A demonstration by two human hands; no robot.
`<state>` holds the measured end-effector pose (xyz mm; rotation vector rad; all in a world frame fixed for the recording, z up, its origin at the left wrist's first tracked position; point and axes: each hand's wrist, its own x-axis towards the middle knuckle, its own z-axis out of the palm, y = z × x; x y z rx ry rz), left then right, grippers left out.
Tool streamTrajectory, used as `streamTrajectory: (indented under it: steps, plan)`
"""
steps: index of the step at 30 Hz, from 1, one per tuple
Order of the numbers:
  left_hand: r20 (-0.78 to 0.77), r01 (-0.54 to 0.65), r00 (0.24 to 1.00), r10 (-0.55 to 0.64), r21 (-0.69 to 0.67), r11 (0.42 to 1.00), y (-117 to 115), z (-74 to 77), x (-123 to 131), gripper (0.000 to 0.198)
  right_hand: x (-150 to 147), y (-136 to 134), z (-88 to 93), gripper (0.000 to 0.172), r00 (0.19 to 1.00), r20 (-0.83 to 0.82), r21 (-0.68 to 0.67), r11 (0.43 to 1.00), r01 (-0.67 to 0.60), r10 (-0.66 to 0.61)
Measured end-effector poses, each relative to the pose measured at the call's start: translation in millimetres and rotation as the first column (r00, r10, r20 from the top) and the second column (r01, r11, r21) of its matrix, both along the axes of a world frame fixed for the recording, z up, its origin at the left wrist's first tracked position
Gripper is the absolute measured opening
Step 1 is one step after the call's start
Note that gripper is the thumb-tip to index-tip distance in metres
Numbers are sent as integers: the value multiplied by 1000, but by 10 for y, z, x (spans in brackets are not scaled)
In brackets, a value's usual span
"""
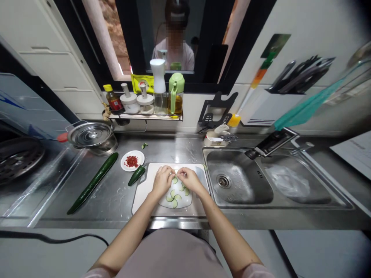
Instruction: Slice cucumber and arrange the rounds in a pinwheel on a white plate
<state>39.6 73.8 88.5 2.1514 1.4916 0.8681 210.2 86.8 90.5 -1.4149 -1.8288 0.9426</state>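
Note:
My left hand [162,180] and my right hand [188,179] meet over a white plate [188,199] that lies on a white cutting board [142,193]. Both hands have their fingers pinched together over cucumber slices [174,195] laid in a ring on the plate. A slice [175,180] shows between the fingertips of both hands. A short piece of cucumber [136,175] rests at the board's left corner.
A whole long cucumber [93,182] lies on the steel counter to the left. A small dish of red chopped chilli [132,160] sits behind the board. A lidded pot [91,136], a condiment shelf [145,115] and a sink [240,179] surround the board.

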Motion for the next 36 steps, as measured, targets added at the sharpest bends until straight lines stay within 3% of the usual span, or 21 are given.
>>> streamTrajectory:
  steps: [9,19,22,26,30,36]
  plan:
    - [21,15,1000,-16,15,1000,1,-60,-3,11,-35,13,26,10,999,-39,-15,999,-37,37]
    - [85,-10,996,14,-39,999,16,-110,-4,15,-43,55,-128,11,987,-159,-87,996,1,-15]
    - [61,-88,994,95,-108,990,51,-161,-51,17,2,85,-185,12,997,-72,-66,998,15,-20]
    - [-108,-197,978,177,-216,956,89,-236,-95,17,43,119,-236,11,988,156,-67,998,-6,17]
    - [-230,-192,965,130,-274,943,114,-285,-61,14,-4,145,-268,12,938,337,-114,992,-45,81]
    - [-281,-171,956,79,-321,931,197,-340,32,18,-122,173,-304,16,858,497,-141,988,-66,128]
